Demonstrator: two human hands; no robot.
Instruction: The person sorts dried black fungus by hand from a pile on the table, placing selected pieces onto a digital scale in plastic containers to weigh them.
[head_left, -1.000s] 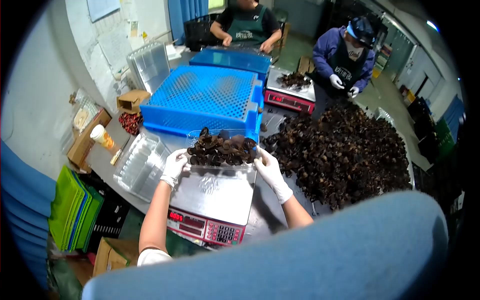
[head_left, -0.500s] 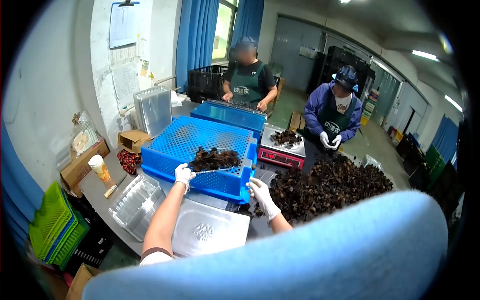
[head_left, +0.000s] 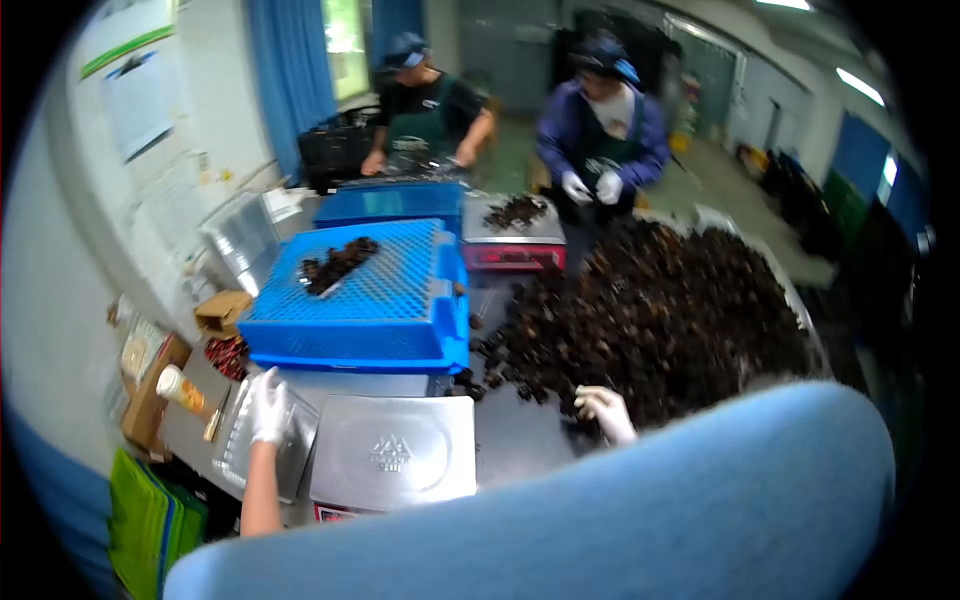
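Two white-gloved hands work above the grey worktop (head_left: 520,432), on both sides of a scale (head_left: 393,450) with a metal plate. The left hand (head_left: 267,410) is over the clear plastic containers (head_left: 248,445); because of blur, it cannot be told if its fingers are clamped on their rim or only near it. The right hand (head_left: 605,410) has its fingers apart and slightly bent, at the near edge of a large pile (head_left: 660,310) of dark pieces, which look like mushrooms; whether it touches them is not clear.

Left of the containers stands a paper cup (head_left: 180,388), and behind them a red heap (head_left: 226,355) lies beside an open cardboard box (head_left: 222,312). Behind the scale is a blue perforated crate (head_left: 355,335), and on its top rests a clear tray (head_left: 329,290) which carries a portion of dark pieces (head_left: 345,262). Farther, a second scale (head_left: 515,252) bears a small heap of the same pieces, next to another blue crate (head_left: 385,205). Two co-workers in green aprons stand at the far side.
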